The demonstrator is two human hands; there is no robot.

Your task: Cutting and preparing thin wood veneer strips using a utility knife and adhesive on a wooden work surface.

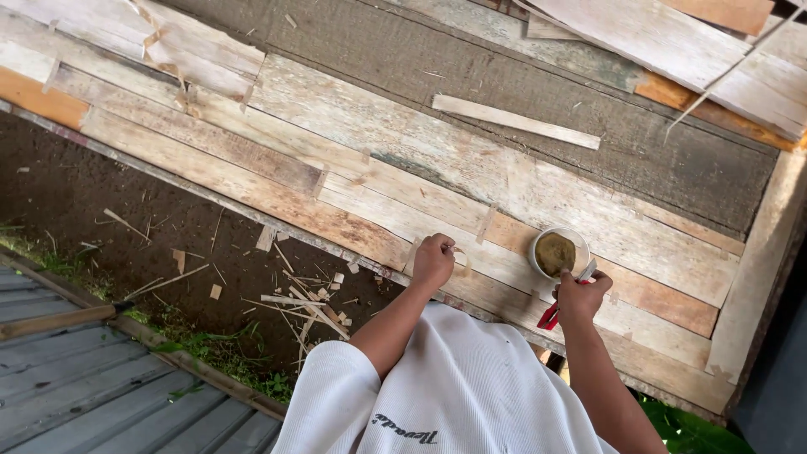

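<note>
R hand (580, 296) was clenched on a red-handled knife (551, 315), blade tip at the cup (558, 252) of tan putty on the boards (504, 181). L hand (434, 261) was fisted against a joint; what it gripped I can't tell. Best to load little putty, press firmly into the gap.

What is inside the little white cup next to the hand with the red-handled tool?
The white cup holds a brownish-green paste that fills it nearly to the rim. The right hand, gripping the red-handled tool, covers the cup's near edge, and the paste hides the bottom.
</note>
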